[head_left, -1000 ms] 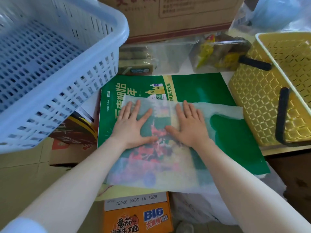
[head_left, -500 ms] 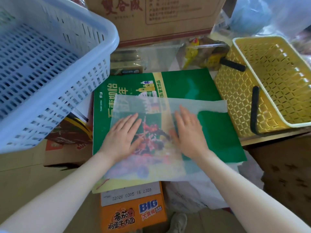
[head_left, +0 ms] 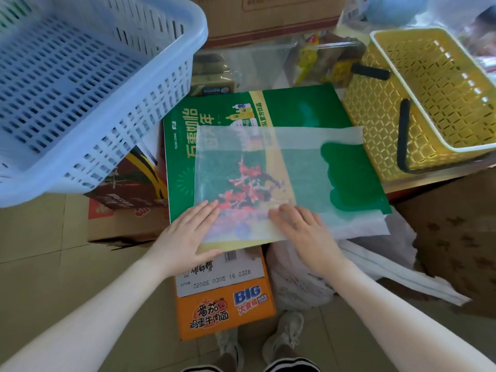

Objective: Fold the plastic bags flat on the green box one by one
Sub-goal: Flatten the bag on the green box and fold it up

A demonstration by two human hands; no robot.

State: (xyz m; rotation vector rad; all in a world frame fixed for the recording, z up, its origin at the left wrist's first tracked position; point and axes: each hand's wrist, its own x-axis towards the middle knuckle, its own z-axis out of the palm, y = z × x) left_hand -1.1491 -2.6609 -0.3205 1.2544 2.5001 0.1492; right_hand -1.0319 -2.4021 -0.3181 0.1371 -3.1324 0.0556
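Observation:
A thin translucent white plastic bag (head_left: pixel 300 167) lies spread flat on the green box (head_left: pixel 295 108), whose printed top shows through it. My left hand (head_left: pixel 188 234) rests with straight fingers on the bag's near left corner at the box's front edge. My right hand (head_left: pixel 303 232) lies flat on the bag's near edge, a little right of centre. The bag's right part, with its cut-out handle, reaches past the green box's right front corner.
A blue slotted basket (head_left: pixel 80 84) stands at the left and a yellow basket (head_left: pixel 434 98) with black handles at the right. An orange carton (head_left: pixel 225 299) sits below the green box. More crumpled white bags (head_left: pixel 375 259) lie at the right front. Cardboard boxes (head_left: pixel 268 20) stand behind.
Both hands have slid toward me across the bag, from its middle to its near edge, smoothing it flat. The bag stays spread on the green box.

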